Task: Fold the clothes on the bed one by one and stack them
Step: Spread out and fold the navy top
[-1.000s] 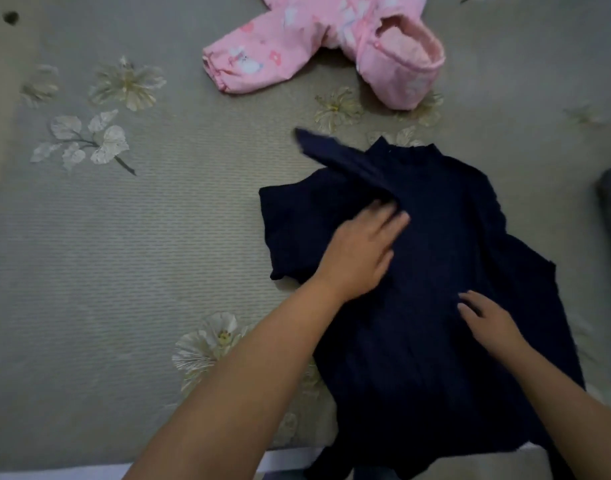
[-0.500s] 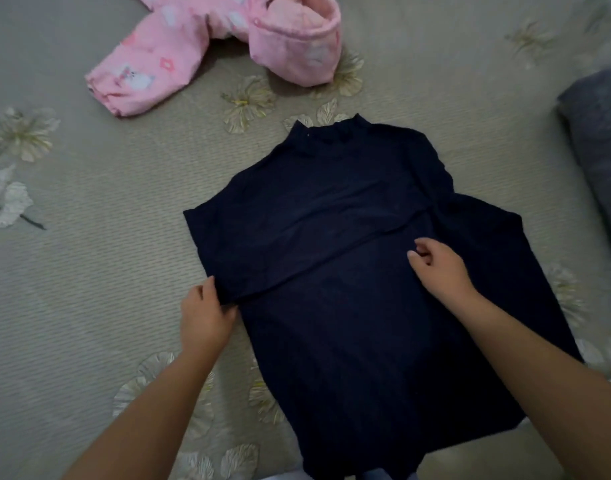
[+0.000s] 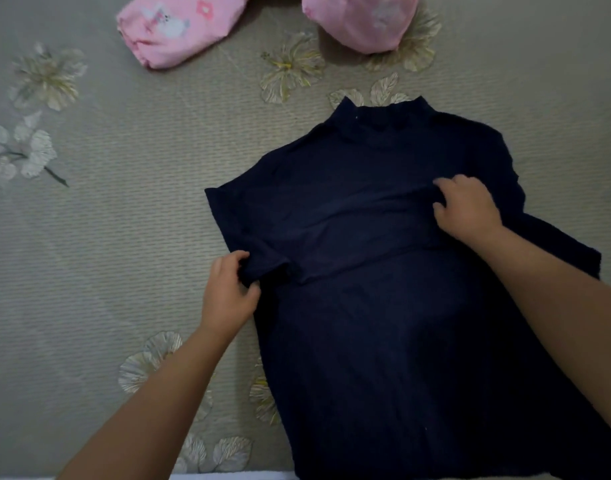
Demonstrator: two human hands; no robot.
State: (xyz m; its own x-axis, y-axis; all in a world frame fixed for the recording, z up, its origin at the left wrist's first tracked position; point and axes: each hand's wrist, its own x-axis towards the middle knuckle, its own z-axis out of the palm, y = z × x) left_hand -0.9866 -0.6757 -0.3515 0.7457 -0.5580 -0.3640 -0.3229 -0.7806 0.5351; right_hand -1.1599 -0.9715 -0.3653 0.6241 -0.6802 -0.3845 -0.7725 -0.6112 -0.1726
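Note:
A navy blue top with a high collar lies flat on the bed, collar pointing away from me. Its left sleeve is folded across the chest as a band. My left hand pinches the folded corner at the garment's left edge. My right hand grips the cloth of the folded band near the right shoulder, fingers curled into it. The hem runs out of view at the bottom.
A pink printed garment with its hood lies at the far edge, above the navy top. The bed cover is beige with flower prints. A white strip shows along the bed's near edge.
The left sleeve was folded over the chest. My left hand went from the chest to the left edge. My right hand moved up from the belly to the band near the shoulder.

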